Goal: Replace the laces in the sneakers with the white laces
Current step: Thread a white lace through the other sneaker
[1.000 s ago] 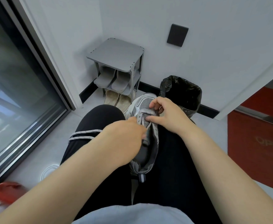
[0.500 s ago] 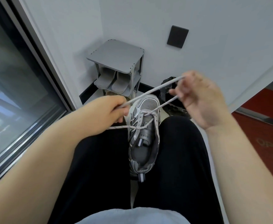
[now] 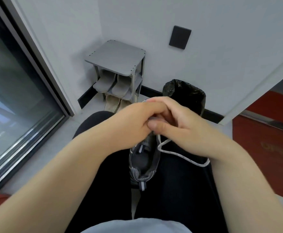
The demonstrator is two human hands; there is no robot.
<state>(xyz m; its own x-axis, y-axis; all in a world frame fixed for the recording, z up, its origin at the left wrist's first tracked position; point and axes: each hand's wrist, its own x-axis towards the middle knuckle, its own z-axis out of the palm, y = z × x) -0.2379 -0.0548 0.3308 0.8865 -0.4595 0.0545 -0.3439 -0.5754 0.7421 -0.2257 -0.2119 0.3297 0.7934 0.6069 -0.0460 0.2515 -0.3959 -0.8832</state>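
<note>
Grey mesh and soft padding make up the sneaker (image 3: 144, 163), which lies wedged between the person's thighs (image 3: 179, 190), heel toward the body and toe pointing away, its front half hidden under both hands. The left hand (image 3: 130, 121) is curled over the eyelet area with its fingers folded onto the other hand; whether it pinches anything cannot be told. The right hand (image 3: 179, 120) has its thumb pressed against bent fingers, apparently nipping the lace (image 3: 184, 157), whose pale free length comes out just below the thumb and trails in a slack loop across the right leg. The shoe looks light and will flex at the collar, so the knees do well to clamp it. The lace is limp and thin, likely to slide back through an eyelet if let go; it is best taken close to its stiff tip, while the other fingers steady the tongue and eyelet row.
</note>
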